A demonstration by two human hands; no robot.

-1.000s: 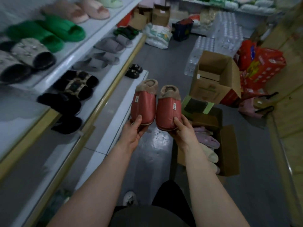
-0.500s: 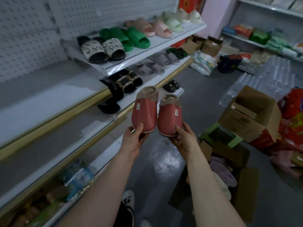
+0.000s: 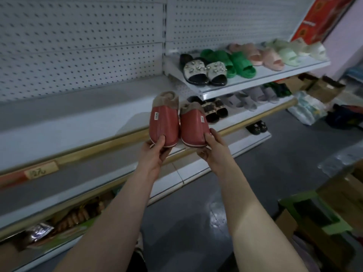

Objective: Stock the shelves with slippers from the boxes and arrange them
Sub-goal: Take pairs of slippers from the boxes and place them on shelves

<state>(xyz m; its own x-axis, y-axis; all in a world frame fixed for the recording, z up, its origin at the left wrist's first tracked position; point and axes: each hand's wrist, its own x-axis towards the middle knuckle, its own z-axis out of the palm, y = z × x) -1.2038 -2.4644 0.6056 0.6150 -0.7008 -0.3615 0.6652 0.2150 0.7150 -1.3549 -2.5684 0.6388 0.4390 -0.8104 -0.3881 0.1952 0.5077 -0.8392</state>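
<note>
I hold a pair of red slippers with beige fleece collars side by side in the air, toes toward me. My left hand (image 3: 155, 152) grips the toe of the left red slipper (image 3: 164, 122). My right hand (image 3: 213, 149) grips the toe of the right red slipper (image 3: 193, 126). Both hang just above the front edge of the wide white shelf (image 3: 59, 126), whose left stretch is bare. To the right, the upper shelf (image 3: 255, 83) carries pearl-studded, green (image 3: 229, 62), pink and pale green slippers in pairs.
Grey and black slippers (image 3: 243, 100) line the lower right shelf. Small black shoes (image 3: 257, 127) sit on the base ledge. Packaged goods (image 3: 74, 216) fill the bottom shelf at left. Open cardboard boxes (image 3: 318, 222) stand on the grey floor at right, more boxes and bags farther back.
My view has swung left and up from the floor boxes to the shelving. Both hands have carried the red pair up toward the white shelf, grip unchanged.
</note>
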